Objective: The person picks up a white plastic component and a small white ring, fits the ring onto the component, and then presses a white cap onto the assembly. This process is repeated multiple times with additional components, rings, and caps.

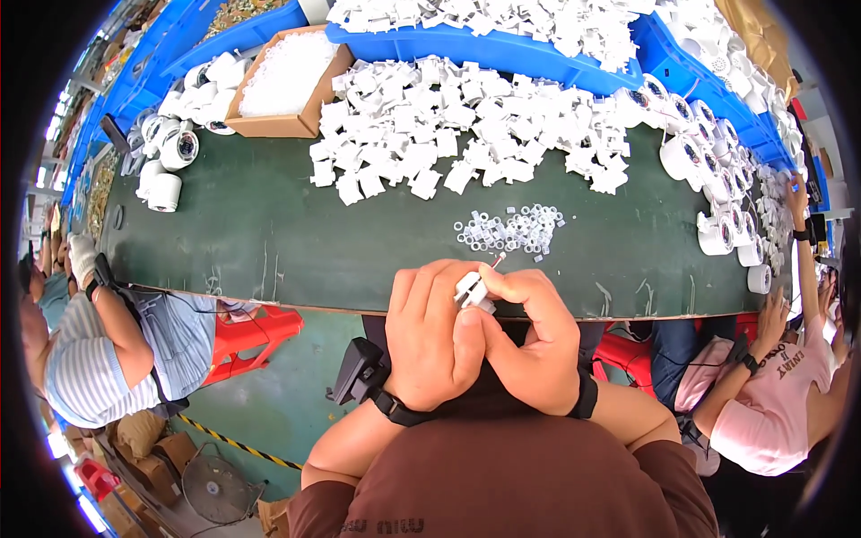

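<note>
Close in front of my body, at the table's near edge, both my hands meet around a small white plastic part. My left hand has its fingers curled, with thumb and fingertips on the part's left side. My right hand pinches it from the right between thumb and forefinger. A short thin wire with a small white connector sticks out above the part. Just beyond my hands lies a pile of small translucent rings. Farther back is a large heap of square white plastic parts.
A cardboard box of translucent pieces stands back left. White cylindrical housings are at the left, and more housings at the right. Blue bins line the back. Co-workers sit on both sides, near red stools. The tabletop is green.
</note>
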`<act>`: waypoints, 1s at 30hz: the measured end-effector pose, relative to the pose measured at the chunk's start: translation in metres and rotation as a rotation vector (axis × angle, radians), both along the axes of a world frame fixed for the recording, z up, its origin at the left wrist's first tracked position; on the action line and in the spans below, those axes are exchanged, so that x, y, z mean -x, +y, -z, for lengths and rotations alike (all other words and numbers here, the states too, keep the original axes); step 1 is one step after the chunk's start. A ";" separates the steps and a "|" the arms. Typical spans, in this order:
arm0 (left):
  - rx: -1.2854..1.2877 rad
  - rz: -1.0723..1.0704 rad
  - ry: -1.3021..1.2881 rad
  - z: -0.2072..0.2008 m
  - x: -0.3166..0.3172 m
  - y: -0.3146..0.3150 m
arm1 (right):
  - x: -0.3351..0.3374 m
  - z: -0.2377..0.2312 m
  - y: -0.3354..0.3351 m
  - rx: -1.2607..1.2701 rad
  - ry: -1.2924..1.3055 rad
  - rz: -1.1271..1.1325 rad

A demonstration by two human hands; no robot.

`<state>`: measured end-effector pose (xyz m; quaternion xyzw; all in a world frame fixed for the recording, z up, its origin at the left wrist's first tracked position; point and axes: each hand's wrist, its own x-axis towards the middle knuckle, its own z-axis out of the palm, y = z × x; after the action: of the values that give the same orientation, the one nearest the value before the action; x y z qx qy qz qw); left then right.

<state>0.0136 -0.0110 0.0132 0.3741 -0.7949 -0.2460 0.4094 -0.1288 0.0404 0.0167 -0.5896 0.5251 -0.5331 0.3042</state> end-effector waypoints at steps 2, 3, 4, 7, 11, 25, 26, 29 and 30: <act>0.003 -0.003 -0.005 0.003 0.000 0.000 | -0.001 0.006 0.002 -0.061 -0.122 -0.008; 0.005 -0.006 -0.009 0.004 0.000 0.000 | -0.001 0.006 0.002 -0.060 -0.125 -0.007; 0.006 -0.004 -0.011 0.003 0.000 0.000 | 0.000 0.006 0.002 -0.058 -0.113 -0.015; 0.003 -0.004 -0.006 0.001 -0.001 -0.001 | 0.008 0.004 0.000 -0.074 -0.116 -0.073; -0.123 0.012 0.095 0.004 -0.005 -0.001 | 0.016 -0.009 -0.002 -0.175 -0.282 -0.154; 0.061 0.103 -0.230 -0.010 0.000 -0.005 | 0.088 0.000 -0.028 -0.169 0.370 0.331; 0.063 0.104 -0.231 -0.010 0.001 -0.005 | 0.088 0.004 -0.031 -0.168 0.369 0.333; 0.044 0.096 -0.225 -0.012 0.001 -0.005 | 0.088 0.013 -0.036 -0.173 0.438 0.363; 0.024 0.096 -0.207 -0.013 0.001 -0.005 | 0.089 0.015 -0.037 -0.159 0.479 0.361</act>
<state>0.0123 -0.0156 0.0266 0.3541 -0.8528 -0.2157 0.3176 -0.2182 0.0035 0.0019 -0.5702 0.7181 -0.3815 0.1173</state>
